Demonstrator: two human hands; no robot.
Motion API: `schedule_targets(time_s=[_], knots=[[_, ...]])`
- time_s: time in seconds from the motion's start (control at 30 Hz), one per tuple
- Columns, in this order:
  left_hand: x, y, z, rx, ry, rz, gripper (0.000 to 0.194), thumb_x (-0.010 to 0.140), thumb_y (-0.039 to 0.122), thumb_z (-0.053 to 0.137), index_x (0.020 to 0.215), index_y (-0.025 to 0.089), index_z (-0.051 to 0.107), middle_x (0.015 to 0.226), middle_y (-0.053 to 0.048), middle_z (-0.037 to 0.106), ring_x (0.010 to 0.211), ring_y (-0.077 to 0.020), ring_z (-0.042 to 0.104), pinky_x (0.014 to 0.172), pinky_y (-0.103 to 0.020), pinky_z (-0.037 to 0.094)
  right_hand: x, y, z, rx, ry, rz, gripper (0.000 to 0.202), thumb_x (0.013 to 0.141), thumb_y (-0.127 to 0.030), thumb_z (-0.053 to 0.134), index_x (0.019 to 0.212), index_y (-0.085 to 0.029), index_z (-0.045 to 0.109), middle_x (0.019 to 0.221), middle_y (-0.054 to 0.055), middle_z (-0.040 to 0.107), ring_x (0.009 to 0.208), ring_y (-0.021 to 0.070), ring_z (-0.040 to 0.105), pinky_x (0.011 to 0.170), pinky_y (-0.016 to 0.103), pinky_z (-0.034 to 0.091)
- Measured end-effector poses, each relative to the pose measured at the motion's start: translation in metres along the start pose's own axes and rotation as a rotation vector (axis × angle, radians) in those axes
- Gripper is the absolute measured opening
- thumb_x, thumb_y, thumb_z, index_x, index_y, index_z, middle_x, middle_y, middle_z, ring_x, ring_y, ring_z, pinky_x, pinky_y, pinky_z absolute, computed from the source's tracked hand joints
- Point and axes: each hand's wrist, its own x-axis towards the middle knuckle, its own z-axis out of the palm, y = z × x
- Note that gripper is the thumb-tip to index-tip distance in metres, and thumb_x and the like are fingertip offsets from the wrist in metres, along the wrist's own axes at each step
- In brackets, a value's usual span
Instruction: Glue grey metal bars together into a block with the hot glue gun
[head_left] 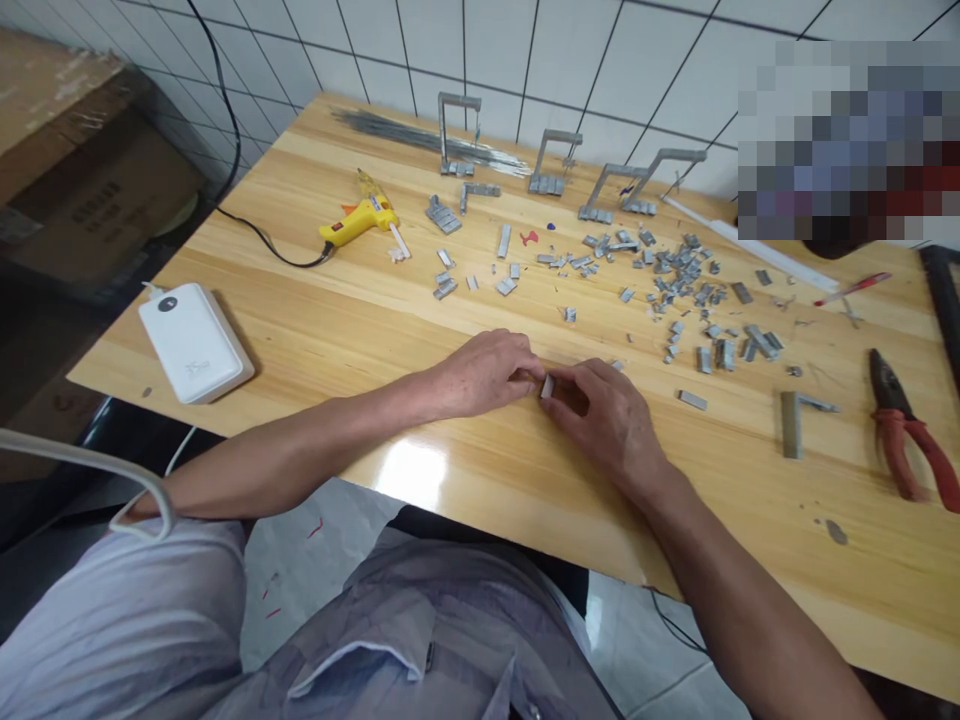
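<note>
Both my hands meet low over the front middle of the table. A short grey strip of staples (547, 386) stands tilted between thumb and finger of my right hand (611, 415), which is closed on it. My left hand (491, 370) is closed in a pinch, its fingertips against the strip's left side; whatever else they hold is hidden. Just right of my right hand lies another staple strip (692, 400). Beyond my hands, many loose staple pieces (679, 270) are scattered, with a stepped staple block (442, 214) farther left.
Several upright staple frames (555, 160) and a bundle of thin wires (390, 130) stand or lie along the tiled wall. A yellow glue gun (364, 220) and white power bank (196, 345) are left. At right are red-handled pliers (900, 425), an L-shaped staple piece (792, 425) and a pen (855, 288).
</note>
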Motion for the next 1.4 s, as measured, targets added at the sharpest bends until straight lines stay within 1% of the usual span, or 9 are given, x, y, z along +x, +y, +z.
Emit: schedule_targets(time_s=[0.2, 0.47, 0.7, 0.9, 1.0, 1.1, 1.27, 1.33, 1.4], knots=[[0.002, 0.002, 0.007, -0.015, 0.068, -0.039, 0.013, 0.091, 0.015, 0.070, 0.093, 0.022, 0.081, 0.088, -0.003, 0.073, 0.086, -0.0189, 0.065, 0.082, -0.032, 0.048, 0.002, 0.001, -0.001, 0.053, -0.020, 0.040, 0.019, 0.091, -0.027, 0.069, 0.107, -0.020, 0.075, 0.090, 0.008, 0.072, 0.082, 0.0252, 0.064, 0.073, 0.038, 0.049], [0.002, 0.001, 0.012, -0.003, 0.104, -0.038, 0.012, 0.090, 0.015, 0.070, 0.088, 0.022, 0.079, 0.086, -0.002, 0.074, 0.085, -0.0186, 0.065, 0.081, -0.033, 0.048, 0.004, 0.002, 0.003, 0.093, -0.015, 0.049, 0.015, 0.090, -0.026, 0.067, 0.103, -0.022, 0.074, 0.087, 0.006, 0.073, 0.083, 0.0247, 0.065, 0.075, 0.037, 0.049], [0.002, 0.000, 0.010, -0.018, 0.103, -0.062, 0.011, 0.089, 0.014, 0.071, 0.090, 0.021, 0.079, 0.086, -0.003, 0.073, 0.084, -0.0188, 0.065, 0.081, -0.033, 0.047, 0.004, -0.002, -0.005, 0.116, -0.086, 0.046, 0.025, 0.090, -0.023, 0.067, 0.114, -0.022, 0.075, 0.094, 0.008, 0.074, 0.087, 0.0251, 0.067, 0.077, 0.037, 0.051], [0.002, 0.000, 0.009, -0.063, 0.122, -0.057, 0.011, 0.089, 0.014, 0.070, 0.089, 0.021, 0.078, 0.084, -0.002, 0.072, 0.085, -0.0187, 0.065, 0.082, -0.033, 0.047, 0.003, -0.003, -0.005, 0.117, -0.037, 0.028, 0.020, 0.095, -0.026, 0.063, 0.110, -0.021, 0.074, 0.089, 0.008, 0.072, 0.084, 0.0254, 0.067, 0.076, 0.039, 0.052], [0.000, 0.000, 0.005, -0.231, 0.189, -0.105, 0.008, 0.091, 0.017, 0.069, 0.091, 0.020, 0.076, 0.086, -0.001, 0.071, 0.082, -0.0161, 0.064, 0.076, -0.031, 0.046, 0.002, -0.003, -0.009, 0.170, 0.015, 0.008, 0.021, 0.094, -0.026, 0.066, 0.113, -0.021, 0.073, 0.093, 0.009, 0.074, 0.087, 0.0255, 0.069, 0.078, 0.039, 0.055], [-0.001, 0.000, 0.001, -0.560, 0.227, -0.182, 0.012, 0.095, 0.029, 0.068, 0.094, 0.018, 0.072, 0.086, -0.001, 0.071, 0.078, -0.0137, 0.062, 0.071, -0.028, 0.046, 0.001, -0.004, -0.014, 0.220, 0.114, -0.030, 0.023, 0.094, -0.026, 0.068, 0.117, -0.024, 0.070, 0.098, 0.008, 0.074, 0.088, 0.0233, 0.069, 0.078, 0.038, 0.056], [0.001, 0.001, 0.004, -1.219, 0.018, -0.215, 0.035, 0.085, 0.043, 0.084, 0.099, 0.015, 0.068, 0.092, -0.004, 0.075, 0.079, -0.0125, 0.067, 0.074, -0.028, 0.051, 0.000, -0.006, -0.015, 0.242, 0.263, -0.176, 0.029, 0.094, -0.024, 0.071, 0.122, -0.026, 0.065, 0.103, 0.006, 0.073, 0.086, 0.0214, 0.067, 0.074, 0.037, 0.056], [0.002, 0.003, 0.007, -1.345, -0.015, -0.231, 0.042, 0.078, 0.044, 0.091, 0.098, 0.014, 0.068, 0.092, -0.005, 0.076, 0.080, -0.0136, 0.070, 0.075, -0.028, 0.052, 0.000, -0.006, -0.014, 0.245, 0.296, -0.204, 0.031, 0.093, -0.022, 0.072, 0.123, -0.026, 0.065, 0.104, 0.006, 0.073, 0.086, 0.0210, 0.067, 0.073, 0.037, 0.056], [0.003, 0.005, 0.010, -1.406, -0.003, -0.253, 0.045, 0.073, 0.042, 0.096, 0.094, 0.013, 0.068, 0.091, -0.005, 0.077, 0.080, -0.0140, 0.071, 0.074, -0.028, 0.053, 0.000, -0.005, -0.013, 0.251, 0.308, -0.220, 0.033, 0.093, -0.021, 0.072, 0.125, -0.026, 0.064, 0.104, 0.007, 0.073, 0.087, 0.0212, 0.068, 0.073, 0.037, 0.057]])
